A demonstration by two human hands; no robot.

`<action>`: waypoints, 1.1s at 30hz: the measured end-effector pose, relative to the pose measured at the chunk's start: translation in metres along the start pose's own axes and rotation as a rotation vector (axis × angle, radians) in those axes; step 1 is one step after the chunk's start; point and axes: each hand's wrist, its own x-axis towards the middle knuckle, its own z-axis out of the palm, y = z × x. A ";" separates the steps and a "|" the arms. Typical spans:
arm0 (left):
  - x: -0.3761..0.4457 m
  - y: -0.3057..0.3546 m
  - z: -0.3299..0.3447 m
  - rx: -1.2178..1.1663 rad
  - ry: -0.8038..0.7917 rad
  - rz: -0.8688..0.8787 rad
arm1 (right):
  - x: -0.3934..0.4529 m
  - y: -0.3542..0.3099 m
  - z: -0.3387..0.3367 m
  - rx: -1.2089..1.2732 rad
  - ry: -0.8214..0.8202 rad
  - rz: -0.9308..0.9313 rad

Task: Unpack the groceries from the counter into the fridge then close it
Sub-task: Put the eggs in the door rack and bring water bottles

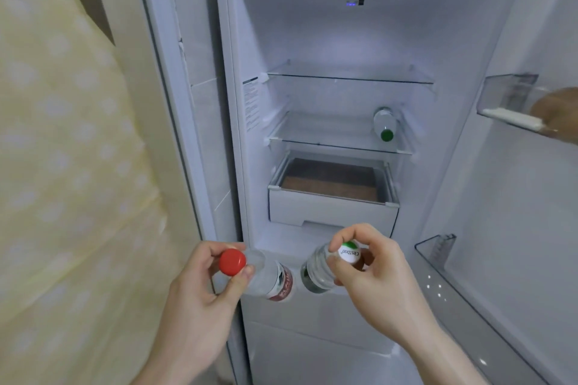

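The fridge (328, 25) stands open in front of me, lit inside. My left hand (200, 294) grips a clear water bottle with a red cap (233, 261) by its neck, its body pointing into the fridge. My right hand (372, 278) holds a second clear bottle with a white and green cap (348, 252) the same way. Both bottles are low, in front of the white drawer (331, 212). A third bottle with a green cap (385, 125) lies on its side on the lower glass shelf (312, 142), at the right.
The upper glass shelf (350, 78) holds nothing. The open door at the right carries clear bins (506, 103) and a lower bin (438, 253). A yellow patterned curtain (62, 166) hangs at the left beside the fridge's side wall.
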 end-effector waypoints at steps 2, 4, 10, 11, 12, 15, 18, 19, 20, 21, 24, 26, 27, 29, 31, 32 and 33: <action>0.019 0.005 0.010 -0.025 0.000 0.021 | 0.014 0.005 -0.005 0.032 0.046 0.006; 0.039 0.011 0.020 -0.039 -0.001 0.055 | 0.027 0.008 -0.010 0.057 0.106 0.003; 0.107 0.034 0.053 -0.161 0.014 0.172 | 0.069 0.006 -0.023 0.173 0.323 -0.097; 0.119 0.037 0.058 -0.196 0.019 0.193 | 0.078 0.006 -0.024 0.193 0.365 -0.121; 0.132 0.039 0.064 -0.226 0.024 0.208 | 0.087 0.006 -0.025 0.208 0.406 -0.140; 0.170 0.040 0.080 -0.296 0.034 0.235 | 0.117 0.009 -0.024 0.247 0.513 -0.173; 0.205 0.036 0.095 -0.320 0.060 0.280 | 0.149 0.012 -0.021 0.259 0.601 -0.204; 0.216 0.035 0.100 -0.336 0.066 0.285 | 0.159 0.013 -0.021 0.263 0.623 -0.211; 0.226 0.033 0.105 -0.359 0.067 0.288 | 0.169 0.015 -0.020 0.263 0.642 -0.215; 0.236 0.032 0.111 -0.380 0.064 0.295 | 0.179 0.017 -0.018 0.258 0.660 -0.218; 0.259 0.026 0.125 -0.445 0.042 0.311 | 0.203 0.020 -0.013 0.235 0.711 -0.245; 0.270 0.022 0.133 -0.468 0.033 0.310 | 0.215 0.019 -0.011 0.233 0.737 -0.275; 0.275 0.019 0.136 -0.472 0.032 0.310 | 0.221 0.019 -0.012 0.237 0.746 -0.291; 0.283 0.014 0.141 -0.465 0.027 0.302 | 0.229 0.019 -0.013 0.247 0.755 -0.313; 0.291 0.009 0.144 -0.455 0.027 0.314 | 0.235 0.019 -0.014 0.272 0.759 -0.337; 0.295 0.007 0.145 -0.449 0.032 0.322 | 0.238 0.021 -0.013 0.283 0.763 -0.346; 0.299 0.006 0.146 -0.442 0.039 0.327 | 0.242 0.022 -0.013 0.286 0.770 -0.351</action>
